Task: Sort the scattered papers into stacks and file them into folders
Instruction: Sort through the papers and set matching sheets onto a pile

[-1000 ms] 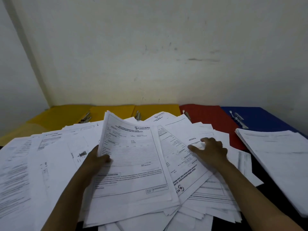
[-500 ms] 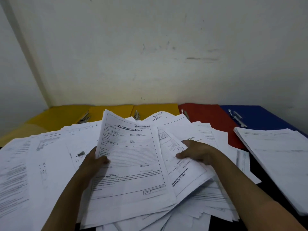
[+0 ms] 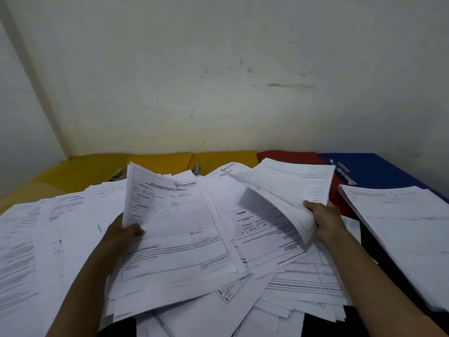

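Note:
White printed forms lie scattered in a wide heap [image 3: 286,283] across the dark table. My left hand [image 3: 121,235] grips the left edge of a thick bundle of forms [image 3: 175,229], its thumb on the top sheet. My right hand [image 3: 324,221] grips a second bunch of sheets [image 3: 286,186] by its near edge and holds it lifted and curled above the heap. Along the wall lie open folders: yellow ones [image 3: 160,164], a red one [image 3: 286,155] and a blue one [image 3: 379,171].
A separate neat stack of papers [image 3: 401,229] lies at the right, partly over the blue folder. More loose sheets [image 3: 36,251] cover the left side. A white wall stands close behind the folders. Metal fasteners [image 3: 197,167] show in the folders.
My right hand has taken hold of a bunch of sheets from the middle of the heap and lifted it up and to the right. The left hand keeps its bundle nearly still.

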